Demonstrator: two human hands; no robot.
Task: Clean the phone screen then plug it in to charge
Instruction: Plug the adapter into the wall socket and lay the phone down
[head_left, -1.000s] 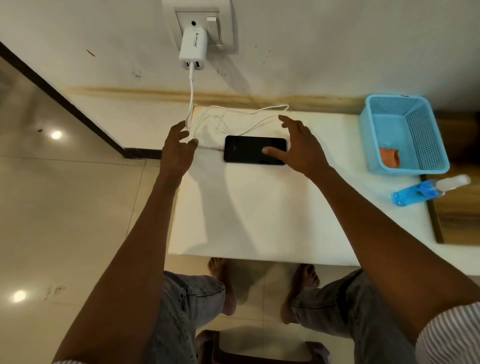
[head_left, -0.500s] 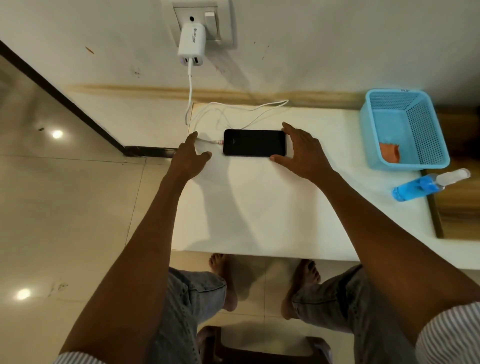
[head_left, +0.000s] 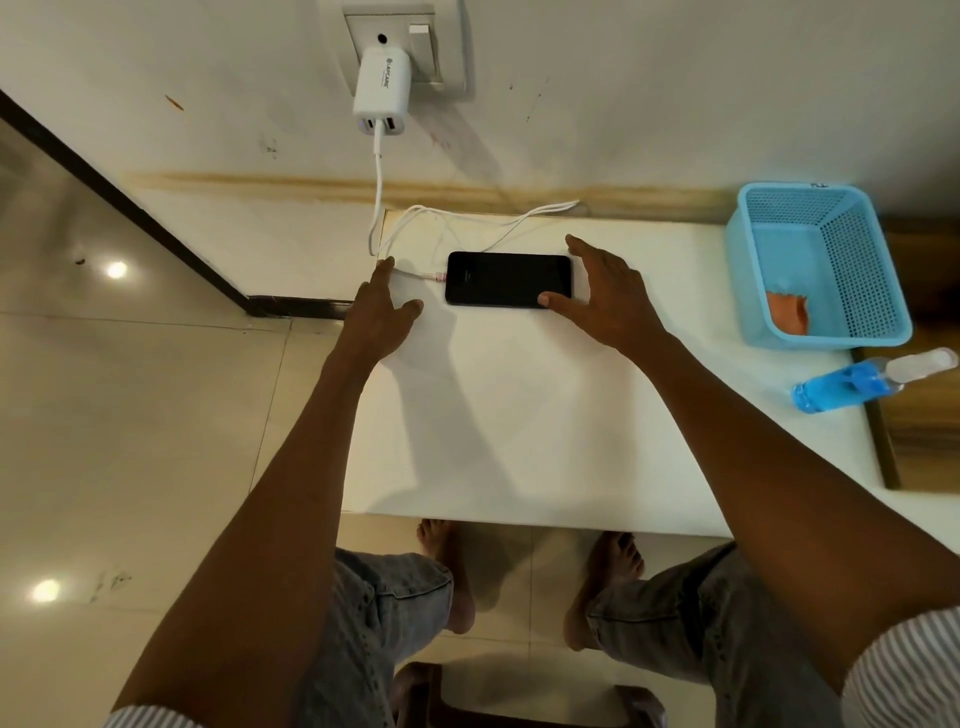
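A black phone lies flat, screen up, near the back of the white table. A white cable runs from the white charger in the wall socket, loops over the table and ends in a plug seated in the phone's left end. My left hand rests open at the table's left edge, fingertips beside the cable near the plug. My right hand is open around the phone's right end, its thumb touching the lower right corner.
A light blue mesh basket at the table's right holds an orange cloth. A blue spray bottle lies on its side in front of the basket. My knees and bare feet show below the table's front edge.
My left hand has let go of the cable and dropped back to the table's left edge. My right hand has slid off the screen to the phone's right end.
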